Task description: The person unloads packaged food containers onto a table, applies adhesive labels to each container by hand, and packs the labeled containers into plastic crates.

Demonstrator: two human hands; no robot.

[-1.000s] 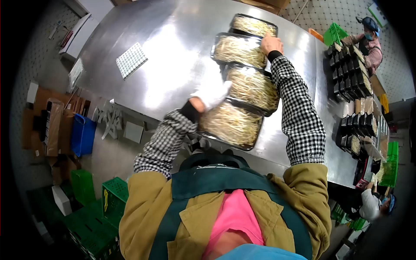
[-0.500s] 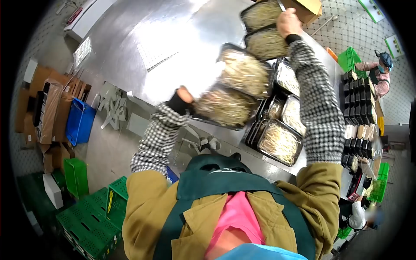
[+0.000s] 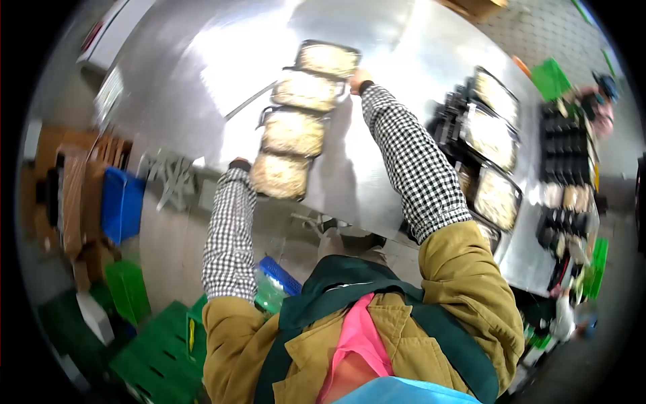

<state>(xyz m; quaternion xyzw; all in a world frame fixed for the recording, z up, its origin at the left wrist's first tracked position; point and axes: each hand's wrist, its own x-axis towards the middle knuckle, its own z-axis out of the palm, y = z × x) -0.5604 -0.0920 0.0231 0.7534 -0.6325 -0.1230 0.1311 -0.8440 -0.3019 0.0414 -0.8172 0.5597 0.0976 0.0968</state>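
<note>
Several black plastic trays of pale bean sprouts under clear film form a slanting row on the steel table [image 3: 383, 168]. At the far end of the row is one tray [image 3: 328, 60], with my right hand [image 3: 359, 79] closed at its right edge. The nearest tray [image 3: 280, 176] lies by the table's front edge. My left hand [image 3: 239, 163] is beside that tray's left side, mostly hidden past the cuff, so its fingers do not show. Between these two lie the middle trays [image 3: 293, 132], edges overlapping or touching.
More filled trays [image 3: 490, 138] are stacked on the right of the table. Beyond them, another surface holds stacks of black trays [image 3: 565, 158], with co-workers near it. A blue bin [image 3: 123, 202], cardboard boxes [image 3: 84, 175] and green crates [image 3: 158, 350] stand on the floor at left.
The row of trays has moved left across the table, away from the stacks, with both my hands at its ends. My view has also shifted, and the remaining stacks appear further right.
</note>
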